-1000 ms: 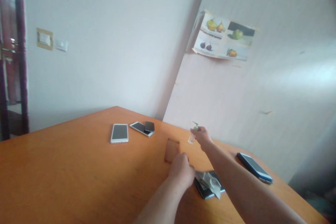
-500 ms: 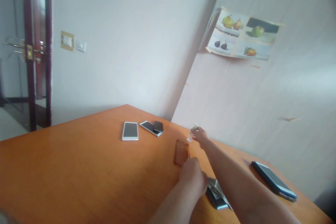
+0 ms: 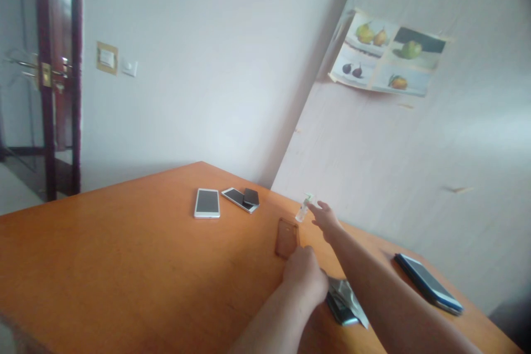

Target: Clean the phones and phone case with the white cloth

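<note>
A small clear spray bottle [image 3: 303, 208] with a pale green top stands on the orange table [image 3: 124, 265] near the far wall. My right hand [image 3: 326, 218] is just right of the bottle, fingers spread, no longer around it. My left hand [image 3: 306, 276] rests on the table as a loose fist, beside a dark phone with a crinkled clear wrapper [image 3: 344, 301] on top. A brown translucent phone case [image 3: 287, 237] lies just beyond my left hand.
A white phone [image 3: 207, 202] and two overlapping phones [image 3: 241, 198] lie at the table's far corner. A blue-edged phone [image 3: 427, 282] lies near the right edge. Walls meet behind the table; a fruit poster [image 3: 388, 54] hangs right, a dark door [image 3: 56, 72] stands left.
My right hand set the spray bottle down on the table and opened, drawing slightly back to the right. My left hand has barely shifted. The camera view turned a little.
</note>
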The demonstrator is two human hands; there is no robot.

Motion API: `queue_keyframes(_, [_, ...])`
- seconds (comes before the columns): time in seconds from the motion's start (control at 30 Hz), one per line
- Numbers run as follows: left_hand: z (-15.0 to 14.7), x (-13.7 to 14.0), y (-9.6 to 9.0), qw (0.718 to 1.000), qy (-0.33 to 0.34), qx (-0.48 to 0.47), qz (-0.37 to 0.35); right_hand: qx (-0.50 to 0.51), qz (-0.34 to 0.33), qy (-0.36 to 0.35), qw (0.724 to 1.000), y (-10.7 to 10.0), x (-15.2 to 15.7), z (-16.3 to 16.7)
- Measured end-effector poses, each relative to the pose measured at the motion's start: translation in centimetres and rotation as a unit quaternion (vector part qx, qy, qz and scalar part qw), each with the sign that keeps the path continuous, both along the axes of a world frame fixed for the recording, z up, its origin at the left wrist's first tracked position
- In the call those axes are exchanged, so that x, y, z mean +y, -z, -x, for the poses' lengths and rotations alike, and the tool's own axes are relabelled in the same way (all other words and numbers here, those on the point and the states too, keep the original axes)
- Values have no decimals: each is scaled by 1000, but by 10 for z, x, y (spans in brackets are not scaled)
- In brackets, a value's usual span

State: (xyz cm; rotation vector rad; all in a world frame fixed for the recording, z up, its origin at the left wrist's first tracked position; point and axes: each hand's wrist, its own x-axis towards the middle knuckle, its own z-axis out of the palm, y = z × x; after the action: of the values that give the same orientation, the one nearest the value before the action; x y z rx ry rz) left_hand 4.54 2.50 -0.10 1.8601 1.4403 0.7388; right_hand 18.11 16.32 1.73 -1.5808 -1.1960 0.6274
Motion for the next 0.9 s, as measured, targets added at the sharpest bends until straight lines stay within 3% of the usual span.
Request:
queue_keyframes(0.13, [-2,1,5,1000,4,-7,-19,11,-11,-10,1000,-8,-48,-15])
queue_keyframes(0.27, [-4,3,10,999,7,-7,-38,28,27,-78,996,-9,-115,-40])
queue_keyframes(0.5, [-5,8,17,996,25,17,-82,-36,50,-68,996,-8,-202,-81])
queue_keyframes(0.63, [-5,13,22,992,40,38,-114,-70,56,-101,991,0,-217,-89])
queue_keyframes(0.8, [-6,13,23,985,58,53,-151,-211,22,-73,974,21,-210,-99])
queue_keyframes(0.9, [-8,7,22,981,70,52,-176,-244,6,-79,967,31,-205,-97])
